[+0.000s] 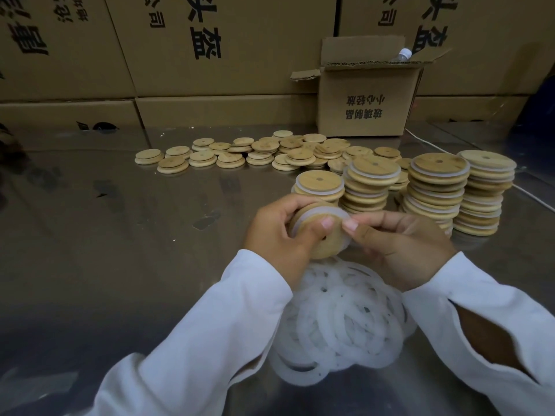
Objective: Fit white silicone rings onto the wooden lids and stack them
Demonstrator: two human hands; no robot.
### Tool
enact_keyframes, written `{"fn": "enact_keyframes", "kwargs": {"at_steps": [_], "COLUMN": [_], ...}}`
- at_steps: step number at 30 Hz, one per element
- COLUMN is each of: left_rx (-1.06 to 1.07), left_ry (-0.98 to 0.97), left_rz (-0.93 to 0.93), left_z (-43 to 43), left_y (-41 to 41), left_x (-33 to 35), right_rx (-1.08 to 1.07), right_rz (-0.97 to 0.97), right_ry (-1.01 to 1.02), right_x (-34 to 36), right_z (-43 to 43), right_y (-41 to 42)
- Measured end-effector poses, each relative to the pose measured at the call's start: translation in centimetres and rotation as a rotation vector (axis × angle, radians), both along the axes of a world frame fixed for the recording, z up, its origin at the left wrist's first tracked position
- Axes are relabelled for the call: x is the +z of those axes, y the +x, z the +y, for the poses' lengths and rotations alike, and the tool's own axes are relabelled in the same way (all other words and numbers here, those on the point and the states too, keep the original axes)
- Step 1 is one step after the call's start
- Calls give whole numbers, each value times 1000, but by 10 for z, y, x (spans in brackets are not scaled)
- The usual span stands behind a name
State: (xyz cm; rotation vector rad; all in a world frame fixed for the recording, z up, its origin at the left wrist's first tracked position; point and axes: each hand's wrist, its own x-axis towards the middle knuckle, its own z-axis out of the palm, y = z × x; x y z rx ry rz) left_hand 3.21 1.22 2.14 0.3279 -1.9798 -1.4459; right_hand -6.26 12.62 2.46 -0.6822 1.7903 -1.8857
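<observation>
Head view: wooden lid (326, 240) held tilted over desk (120, 235), white ring (338, 212) partly round rim. Steadying: fingers (319, 229) of left hand (279, 235) gripped lid; right hand (399, 246) pinched ring, likely seating it. Ring pile (345, 319) near, within reach; finished stacks (435, 187) right.

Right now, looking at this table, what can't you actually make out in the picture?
- Head view: whether the silicone ring sits fully round the held lid; the left hand and right hand cover much of its rim.
- Head view: what the open box holds; its walls hide all but a bottle top.
- Head view: the count in the ring pile; the rings overlap and are translucent.
</observation>
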Motion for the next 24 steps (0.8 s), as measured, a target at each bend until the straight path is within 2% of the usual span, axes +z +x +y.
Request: {"fn": "enact_keyframes", "kwargs": {"at_steps": [5, 10, 19, 24], "left_rx": [-3, -27, 20, 30], "left_ry": [-22, 105, 52, 142], "left_rz": [9, 4, -15, -58], "left_z": [-3, -5, -4, -2], "left_y": [2, 3, 3, 3], "left_x": [4, 6, 9, 8], "right_rx": [3, 51, -54, -84], "right_rz": [61, 131, 337, 399], "right_ry": [5, -35, -49, -48], "right_x": [6, 13, 6, 4], "right_z": [2, 3, -1, -5], "right_y": [1, 2, 5, 12]}}
